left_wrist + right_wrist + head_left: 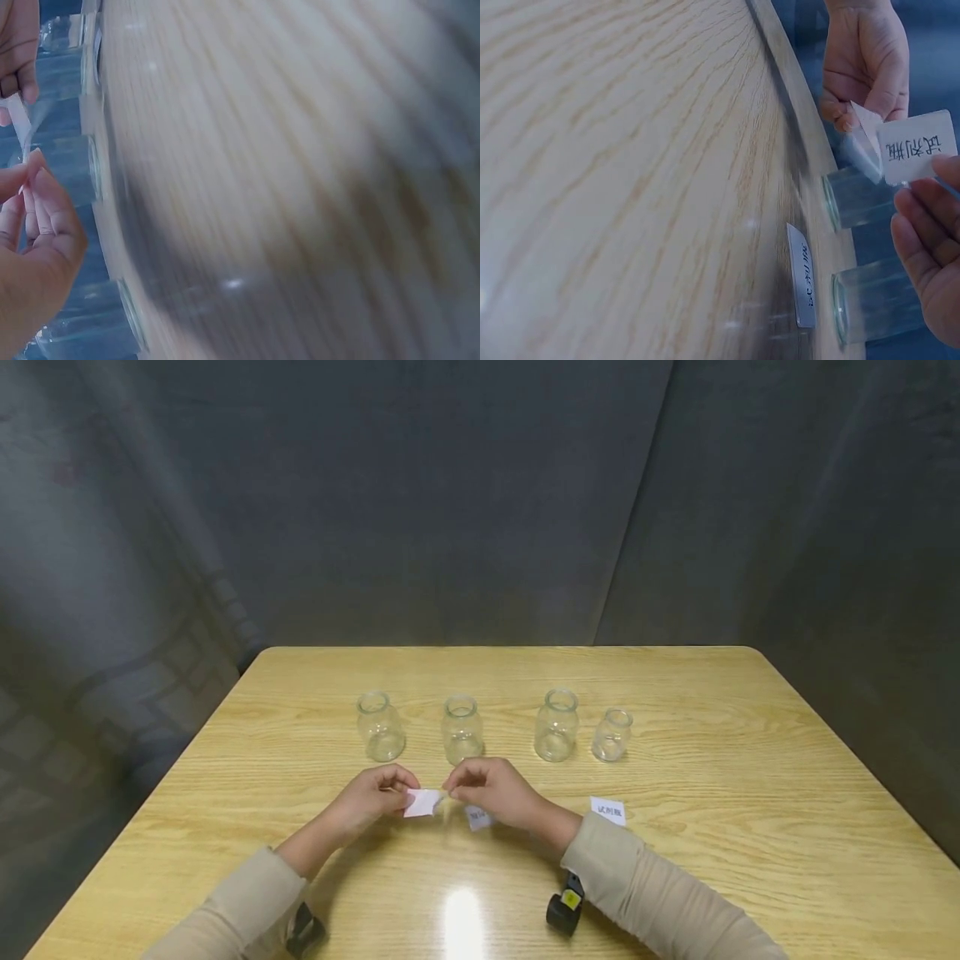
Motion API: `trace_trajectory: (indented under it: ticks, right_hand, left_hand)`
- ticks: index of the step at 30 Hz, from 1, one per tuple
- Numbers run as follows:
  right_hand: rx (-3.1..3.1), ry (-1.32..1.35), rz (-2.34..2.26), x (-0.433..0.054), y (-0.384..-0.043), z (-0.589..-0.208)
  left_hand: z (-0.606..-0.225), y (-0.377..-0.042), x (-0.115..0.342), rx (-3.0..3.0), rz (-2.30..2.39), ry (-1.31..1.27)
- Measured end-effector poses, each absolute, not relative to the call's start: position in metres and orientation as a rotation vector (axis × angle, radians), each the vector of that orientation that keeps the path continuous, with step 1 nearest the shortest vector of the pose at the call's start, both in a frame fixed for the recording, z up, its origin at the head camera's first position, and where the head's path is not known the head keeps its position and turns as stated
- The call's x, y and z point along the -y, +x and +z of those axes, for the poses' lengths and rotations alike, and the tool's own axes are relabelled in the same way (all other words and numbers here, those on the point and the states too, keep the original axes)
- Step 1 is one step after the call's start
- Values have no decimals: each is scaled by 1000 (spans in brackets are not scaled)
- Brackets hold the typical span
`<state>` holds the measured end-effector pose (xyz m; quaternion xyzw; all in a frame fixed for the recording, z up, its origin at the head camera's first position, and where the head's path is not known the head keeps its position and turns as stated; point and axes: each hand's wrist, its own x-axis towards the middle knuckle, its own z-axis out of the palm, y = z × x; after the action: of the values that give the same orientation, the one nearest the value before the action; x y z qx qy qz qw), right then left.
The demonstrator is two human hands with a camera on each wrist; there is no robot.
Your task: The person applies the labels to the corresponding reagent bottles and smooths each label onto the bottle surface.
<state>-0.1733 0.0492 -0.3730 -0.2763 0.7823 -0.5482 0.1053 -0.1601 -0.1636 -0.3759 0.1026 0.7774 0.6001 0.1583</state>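
My left hand [375,789] pinches a small white piece of paper [422,802] by its left edge. A clear film [864,156] shows along that paper in the right wrist view. Close on the other side, the fingertips of my right hand [495,789] meet at the film's edge. A white label with black printed characters [919,146] sits between the right thumb and fingers; in the head view it is partly hidden below the hand. Both hands are raised over the wooden table [262,827], in front of several clear glass jars.
Behind the hands stand a left jar [381,731], a second jar [462,731], a taller jar [557,727] and a smaller jar [612,739], all uncapped. Another printed label [608,810] lies by the right forearm. A grey curtain [450,502] hangs behind the table.
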Motion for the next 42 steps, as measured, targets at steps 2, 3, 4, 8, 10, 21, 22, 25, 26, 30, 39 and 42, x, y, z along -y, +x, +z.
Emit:
trace_trajectory:
  ticks: [2,3,4,8,10,21,22,25,26,30,39,42]
  right_hand:
    - [-2302,-800,-1631,-49,-173,-372]
    - [-2298,-793,-1641,-50,-173,-372]
    - [-2292,-787,-1653,-49,-174,-372]
    - [-2278,-771,-1674,-49,-174,-371]
    - [-2283,-763,-1671,-48,-175,-372]
    - [-2307,-741,-1673,-45,-179,-373]
    - [-2305,-745,-1685,-45,-179,-372]
    - [-2295,-752,-1716,-44,-180,-370]
    - [-2296,-749,-1719,-44,-180,-370]
    - [-2300,-735,-1721,-42,-181,-370]
    - [-2325,-692,-1724,-36,-184,-370]
    - [-2316,-719,-1734,-35,-185,-371]
  left_hand:
    - [-376,-160,164,-2222,1715,286]
    - [-376,-160,164,-2221,1712,282]
    - [-377,-160,165,-2220,1707,280]
    - [-378,-159,165,-2212,1684,263]
    - [-379,-159,166,-2209,1672,258]
    - [-373,-160,167,-2309,1643,243]
    - [-372,-161,167,-2309,1647,246]
    - [-371,-162,166,-2291,1656,259]
    - [-371,-162,165,-2286,1658,266]
    - [-372,-162,163,-2248,1703,285]
    - [-369,-162,152,-2180,1810,332]
    - [-369,-162,148,-2205,1805,328]
